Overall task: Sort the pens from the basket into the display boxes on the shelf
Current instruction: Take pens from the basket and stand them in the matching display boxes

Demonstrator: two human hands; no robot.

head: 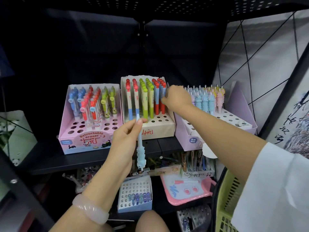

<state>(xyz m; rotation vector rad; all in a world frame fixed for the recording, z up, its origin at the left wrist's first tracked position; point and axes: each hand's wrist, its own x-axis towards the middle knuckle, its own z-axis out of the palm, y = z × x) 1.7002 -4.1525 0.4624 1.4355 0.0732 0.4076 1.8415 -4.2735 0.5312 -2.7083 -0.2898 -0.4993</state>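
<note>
Two hands: left (124, 136) holds one blue pen (140, 148); three display boxes (155, 129).

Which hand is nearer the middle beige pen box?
Right. The right hand touches the red pens at the beige pen box's right edge; the left hand holds a light-blue pen before it.

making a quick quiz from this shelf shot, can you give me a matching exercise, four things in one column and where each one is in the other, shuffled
Things
1. pink display box
2. beige display box
3. lilac display box
4. light blue pen

Places
A. middle of the shelf, with the right hand at its red and blue pens
B. held in the left hand, in front of the shelf
C. left end of the shelf
D. right end of the shelf, behind the right forearm

Pairs: 1-C, 2-A, 3-D, 4-B
</note>
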